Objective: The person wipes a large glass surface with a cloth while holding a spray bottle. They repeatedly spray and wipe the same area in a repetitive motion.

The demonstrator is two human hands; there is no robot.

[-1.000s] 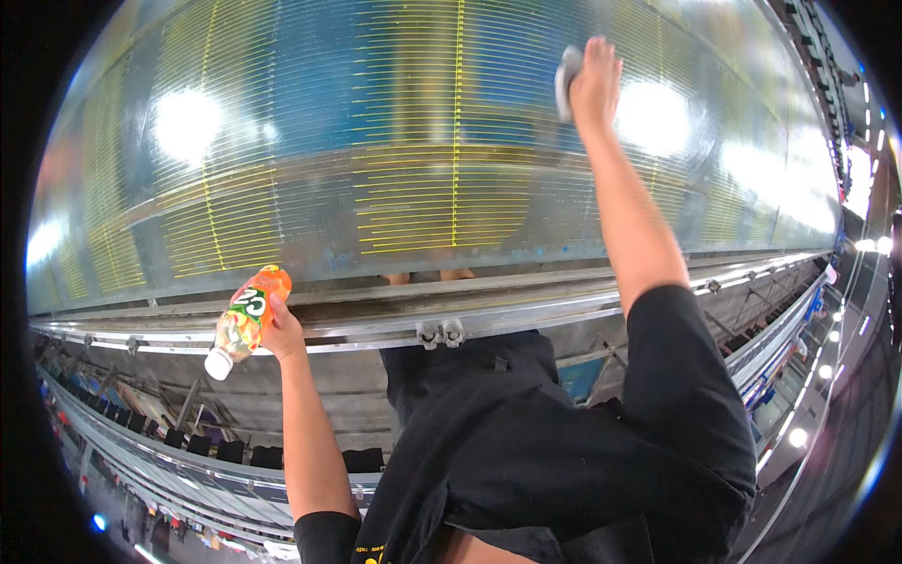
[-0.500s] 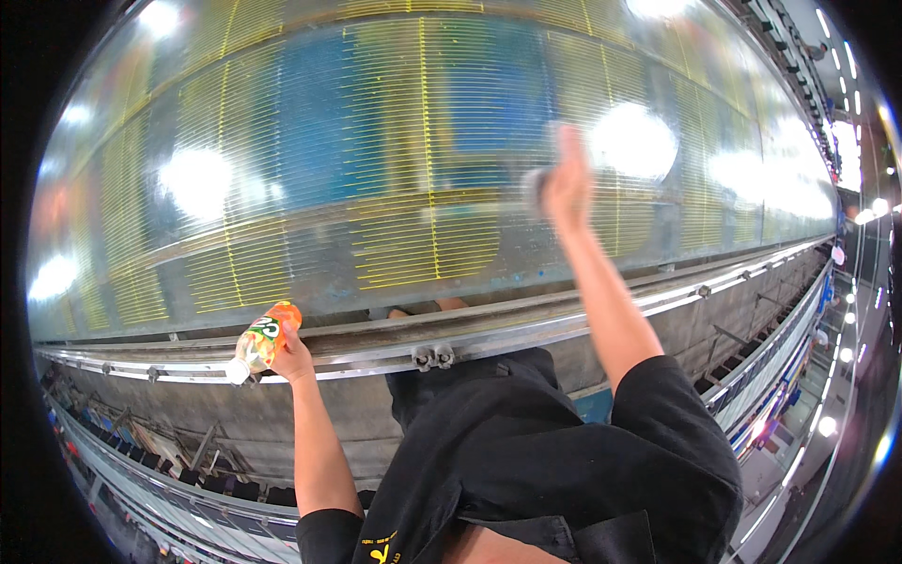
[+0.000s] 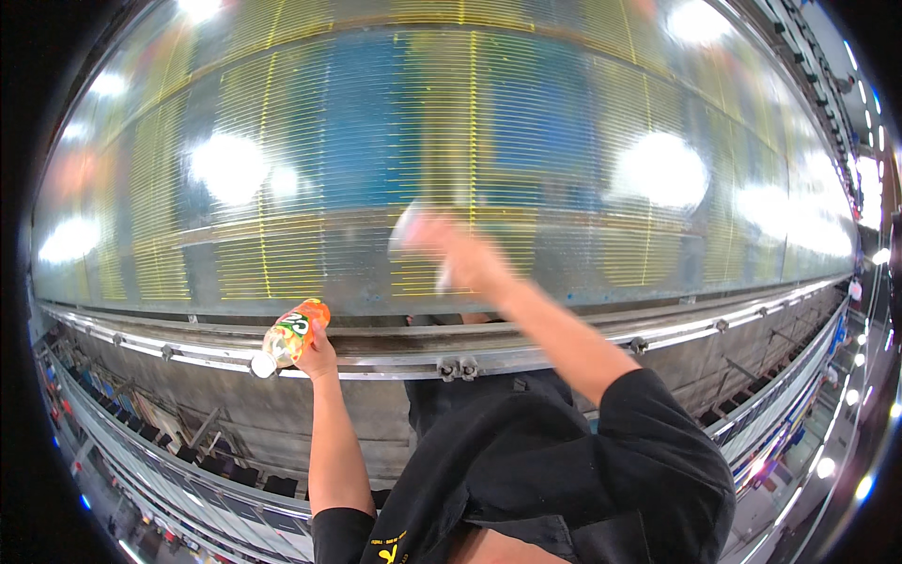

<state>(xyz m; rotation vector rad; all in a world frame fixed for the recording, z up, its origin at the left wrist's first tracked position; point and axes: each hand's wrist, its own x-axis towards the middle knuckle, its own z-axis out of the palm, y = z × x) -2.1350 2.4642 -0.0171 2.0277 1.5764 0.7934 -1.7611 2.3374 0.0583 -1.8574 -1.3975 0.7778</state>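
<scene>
My left hand (image 3: 319,353) is wrapped round a clear plastic bottle (image 3: 290,336) with an orange, green and white label. The bottle lies tilted, its white cap end pointing down to the left, over the metal rail at the table's near edge. My right hand (image 3: 470,256) is smeared by motion over the near middle of a long, glossy table top (image 3: 366,268) marked with rows of thin yellow lines. In its fingers is a whitish, cloth-like wad (image 3: 408,228), too blurred to make out fully. Whether the wad touches the surface, I cannot tell.
A metal rail (image 3: 395,368) with small clamp fittings (image 3: 458,368) runs along the near edge, between me and the table. Bright lamp reflections (image 3: 228,169) lie on the glossy surface. Behind me, to the lower left, stretches another long bench or rack (image 3: 235,498).
My right hand has swept from the right toward the left and nearer to me, carrying the whitish wad. My left hand still grips the bottle. The whole view has shifted slightly.
</scene>
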